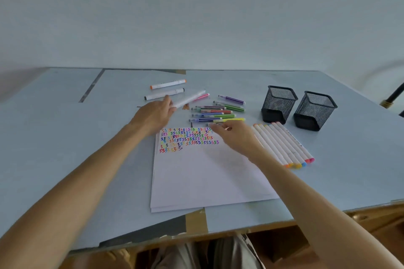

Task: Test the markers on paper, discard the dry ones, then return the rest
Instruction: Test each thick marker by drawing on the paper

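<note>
A sheet of paper (209, 172) lies in the middle of the blue table (65, 137). Rows of small squiggles (188, 138) in many colors fill its top left part.

The left hand (153, 116) is at 11 o'clock from the paper. Its fingers pinch one end of a white marker (189, 99), and the marker points up toward 2 o'clock, above the table.

The right hand (237, 137) is over the top right corner of the paper. Its fingertips pinch a thin marker (215, 124) at the near edge of the pile.

That pile of thin markers (218, 111) lies at 12 o'clock from the paper. Two fat white markers (166, 89) lie apart at 11 o'clock, past the left hand. A neat row of fat white markers (284, 144) lies at 3 o'clock, just beside the right wrist. Two black mesh cups (297, 107) stand at 2 o'clock, side by side.
</note>
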